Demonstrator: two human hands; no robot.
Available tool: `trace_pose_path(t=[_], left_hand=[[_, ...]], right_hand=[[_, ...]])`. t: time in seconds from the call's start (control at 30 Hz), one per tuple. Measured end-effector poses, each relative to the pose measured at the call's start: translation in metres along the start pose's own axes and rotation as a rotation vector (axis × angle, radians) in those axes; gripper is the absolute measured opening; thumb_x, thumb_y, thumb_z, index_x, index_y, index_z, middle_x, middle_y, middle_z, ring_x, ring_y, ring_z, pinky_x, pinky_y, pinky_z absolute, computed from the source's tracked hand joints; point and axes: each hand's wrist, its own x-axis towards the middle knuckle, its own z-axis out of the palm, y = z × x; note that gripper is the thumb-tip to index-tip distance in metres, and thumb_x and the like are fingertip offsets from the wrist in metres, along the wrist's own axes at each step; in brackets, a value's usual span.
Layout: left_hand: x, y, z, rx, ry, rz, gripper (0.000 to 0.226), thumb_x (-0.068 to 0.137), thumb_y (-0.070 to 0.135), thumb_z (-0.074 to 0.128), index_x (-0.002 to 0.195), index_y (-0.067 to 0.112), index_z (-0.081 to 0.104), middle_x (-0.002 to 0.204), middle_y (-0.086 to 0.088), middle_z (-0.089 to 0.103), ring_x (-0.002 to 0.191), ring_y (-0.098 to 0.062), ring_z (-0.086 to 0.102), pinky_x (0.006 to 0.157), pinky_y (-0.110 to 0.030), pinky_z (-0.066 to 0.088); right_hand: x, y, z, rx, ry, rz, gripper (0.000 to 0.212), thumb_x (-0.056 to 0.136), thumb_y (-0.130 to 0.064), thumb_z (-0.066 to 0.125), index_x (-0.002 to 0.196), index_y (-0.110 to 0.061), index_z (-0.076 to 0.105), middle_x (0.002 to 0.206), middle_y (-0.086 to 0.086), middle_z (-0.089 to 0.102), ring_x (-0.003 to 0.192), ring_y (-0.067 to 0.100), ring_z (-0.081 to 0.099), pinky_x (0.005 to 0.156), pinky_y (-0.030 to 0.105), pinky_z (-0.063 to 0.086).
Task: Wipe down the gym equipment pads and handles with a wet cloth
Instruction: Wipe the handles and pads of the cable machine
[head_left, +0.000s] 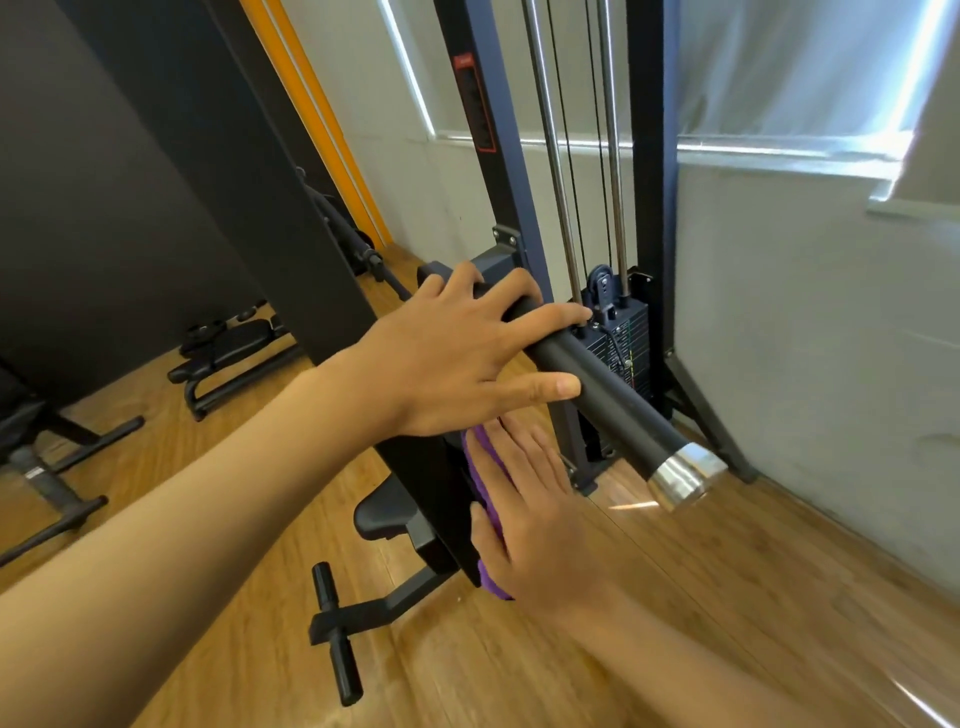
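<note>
Over a wooden floor (727, 597) by the white wall (805, 312), the left hand (457, 358) curled its grip round the bar (613, 405). The right hand (540, 519), grip spread, pressed a purple cloth (480, 462) on the pad (426, 493).

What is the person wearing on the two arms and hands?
Nothing that shows. The left hand and right hand have no gloves, rings or watch. The left forearm and right forearm are bare to the frame edge; no sleeve, wristband or marking shows.
</note>
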Motion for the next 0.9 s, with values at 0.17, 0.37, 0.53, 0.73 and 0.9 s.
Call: trace_pose_path(t=[0.17,0.37,0.53,0.73,0.9], left_hand=[[-0.003,0.008,-0.002,0.014,0.016,-0.016,0.077,0.091,0.079,0.002,0.161,0.047,0.007,0.155,0.005,0.031,0.126,-0.027,0.04,0.103,-0.042,0.039],[-0.001,-0.002,-0.001,-0.034,-0.016,-0.021,0.078,0.089,0.081,0.004,0.161,0.05,0.007,0.157,0.009,0.027,0.129,-0.026,0.037,0.107,-0.045,0.038],[0.001,0.006,0.0,-0.019,0.0,-0.022,0.072,0.095,0.079,0.011,0.161,0.049,0.01,0.158,0.008,0.029,0.133,-0.028,0.036,0.106,-0.044,0.035],[-0.003,0.004,-0.004,-0.062,-0.029,-0.033,0.072,0.094,0.079,0.014,0.16,0.051,0.012,0.157,0.012,0.028,0.132,-0.025,0.034,0.109,-0.045,0.035],[-0.003,0.01,-0.01,-0.081,-0.042,-0.033,0.072,0.094,0.078,0.016,0.16,0.05,0.013,0.158,0.01,0.028,0.132,-0.026,0.035,0.108,-0.044,0.035]], right_hand=[[-0.008,0.002,0.003,0.052,0.07,-0.021,0.046,0.106,-0.024,0.048,0.149,-0.009,0.049,0.156,0.009,0.046,0.15,0.023,0.035,0.121,0.047,0.033],[0.028,-0.002,0.01,0.142,0.18,0.042,0.033,0.109,-0.027,0.045,0.125,-0.013,0.07,0.127,0.0,0.07,0.127,0.012,0.059,0.107,0.045,0.049],[0.01,0.015,0.008,0.072,0.205,-0.188,0.031,0.108,-0.023,0.049,0.129,-0.008,0.067,0.135,0.007,0.066,0.134,0.021,0.057,0.111,0.045,0.047],[0.062,-0.012,-0.015,-0.058,0.038,0.034,0.024,0.102,-0.029,0.053,0.111,-0.017,0.072,0.11,0.003,0.072,0.108,0.015,0.061,0.092,0.042,0.056],[-0.028,0.016,-0.01,-0.117,-0.024,-0.091,0.064,0.104,-0.045,0.038,0.161,-0.019,0.026,0.169,0.006,0.02,0.157,0.031,0.015,0.127,0.048,0.012]])
